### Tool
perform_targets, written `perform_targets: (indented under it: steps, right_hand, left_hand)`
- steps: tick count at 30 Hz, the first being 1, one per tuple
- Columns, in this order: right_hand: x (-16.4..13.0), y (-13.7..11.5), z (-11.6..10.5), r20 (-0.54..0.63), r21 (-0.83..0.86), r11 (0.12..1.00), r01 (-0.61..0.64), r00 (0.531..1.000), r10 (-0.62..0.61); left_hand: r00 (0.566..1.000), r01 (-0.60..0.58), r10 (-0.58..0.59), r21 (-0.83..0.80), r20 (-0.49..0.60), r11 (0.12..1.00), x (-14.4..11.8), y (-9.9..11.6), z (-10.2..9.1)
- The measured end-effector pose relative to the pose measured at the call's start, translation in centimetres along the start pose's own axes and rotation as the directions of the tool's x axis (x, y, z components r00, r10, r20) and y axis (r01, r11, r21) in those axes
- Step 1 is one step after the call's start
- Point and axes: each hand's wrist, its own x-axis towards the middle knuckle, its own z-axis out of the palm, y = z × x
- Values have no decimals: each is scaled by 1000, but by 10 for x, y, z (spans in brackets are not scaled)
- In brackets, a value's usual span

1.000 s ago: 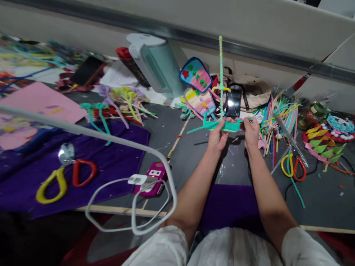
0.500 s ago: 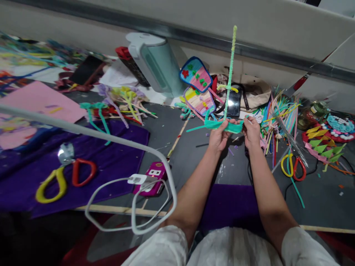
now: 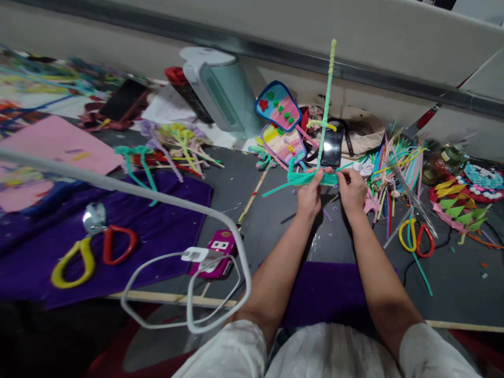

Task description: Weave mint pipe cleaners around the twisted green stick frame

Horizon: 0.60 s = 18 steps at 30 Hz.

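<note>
Above the grey table, my left hand (image 3: 310, 197) is closed on a flat panel of teal pipe cleaners (image 3: 301, 179), thumb on its near face. A twisted stem (image 3: 326, 107), pale green turning yellow at the top, rises upright from the panel, with a small yellow crosspiece (image 3: 329, 125) partway up. One loose teal end sticks out to the left. My right hand (image 3: 353, 190) pinches the panel's right end with thumb and fingers; a short teal end shows above its fingertips. What lies beneath the fingers is hidden.
Scissors (image 3: 81, 262) lie on purple cloth at left; other scissors (image 3: 424, 237) lie at right beside a pipe cleaner pile (image 3: 394, 163). A kettle (image 3: 222, 89) stands behind. A white cable (image 3: 165, 194) loops across the left front, near a magenta power adapter (image 3: 216, 260).
My right hand has shifted slightly left and turned along the panel's right end. The panel has moved a little left. My left hand keeps its hold.
</note>
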Motion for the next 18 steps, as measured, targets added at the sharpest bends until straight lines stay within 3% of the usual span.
perform_targets:
  steps: [5, 10, 14, 18]
  right_hand:
    - [1, 2, -2, 50, -182, 980, 79, 996, -71]
    - [4, -2, -9, 121, -295, 952, 81, 992, -47]
    - [7, -3, -11, 145, -236, 971, 43, 989, -9]
    - [12, 1, -15, 171, -5, 1000, -12, 985, 13]
  left_hand:
    - [999, -33, 32, 98, 2, 995, -2, -3, -1]
    - [997, -75, 74, 179, 10, 981, -2, -6, -6]
    - [999, -42, 38, 157, 25, 987, -1, -3, -6]
    - [997, 55, -60, 88, 56, 995, 2, 1, -7]
